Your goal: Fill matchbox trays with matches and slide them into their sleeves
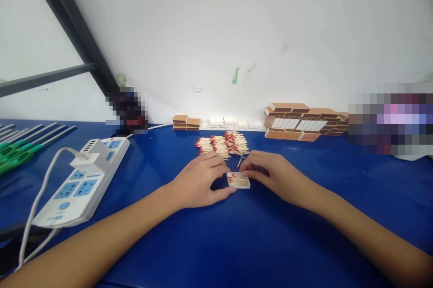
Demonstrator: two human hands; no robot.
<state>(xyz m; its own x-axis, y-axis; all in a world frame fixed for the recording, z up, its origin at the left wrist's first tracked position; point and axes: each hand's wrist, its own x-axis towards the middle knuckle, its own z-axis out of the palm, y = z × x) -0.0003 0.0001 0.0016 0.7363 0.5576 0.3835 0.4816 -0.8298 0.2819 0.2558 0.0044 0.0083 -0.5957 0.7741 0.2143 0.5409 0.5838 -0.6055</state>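
Note:
A small white matchbox tray (238, 181) with several red-tipped matches in it lies on the blue table (237, 243). My left hand (199, 182) grips its left side with thumb and fingers. My right hand (270, 175) touches the tray's top right edge with its fingertips; whether it pinches a match I cannot tell. Just behind both hands lies a loose pile of red-tipped matches (223, 144).
Stacked brown matchbox sleeves and white trays (304, 122) line the wall at the back right; a few more boxes (186, 122) and white trays (230, 122) stand mid-back. A white power strip (84, 179) with a plug and cable lies at left, green-handled tools (20, 150) beyond it.

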